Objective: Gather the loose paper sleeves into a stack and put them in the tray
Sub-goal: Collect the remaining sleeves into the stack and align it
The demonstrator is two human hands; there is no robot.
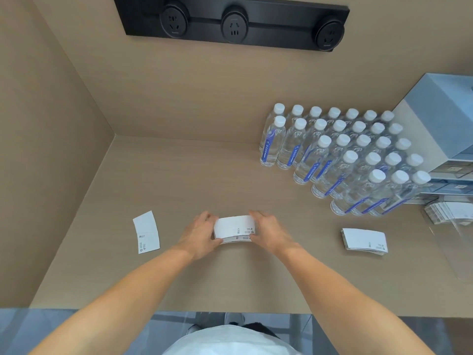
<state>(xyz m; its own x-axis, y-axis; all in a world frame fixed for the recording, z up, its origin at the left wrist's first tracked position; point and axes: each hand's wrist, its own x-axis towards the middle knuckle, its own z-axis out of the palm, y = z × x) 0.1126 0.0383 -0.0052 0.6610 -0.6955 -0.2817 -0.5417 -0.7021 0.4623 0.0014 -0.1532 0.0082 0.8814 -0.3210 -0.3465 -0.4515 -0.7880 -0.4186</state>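
A small stack of white paper sleeves [233,229] rests on the wooden counter at the centre. My left hand [202,234] grips its left end and my right hand [266,233] grips its right end, squeezing the stack between them. Two loose sleeves [146,233] lie overlapping to the left, apart from my hands. Another stack of sleeves [364,241] lies to the right. At the far right edge a clear plastic tray [458,226] holds more sleeves [446,212]; its walls are hard to make out.
Several rows of water bottles [340,160] with white caps stand at the back right. A pale blue box [440,119] sits behind them above stacked small boxes. A black socket strip [234,24] is on the back wall. The counter's front edge [179,310] is near my body.
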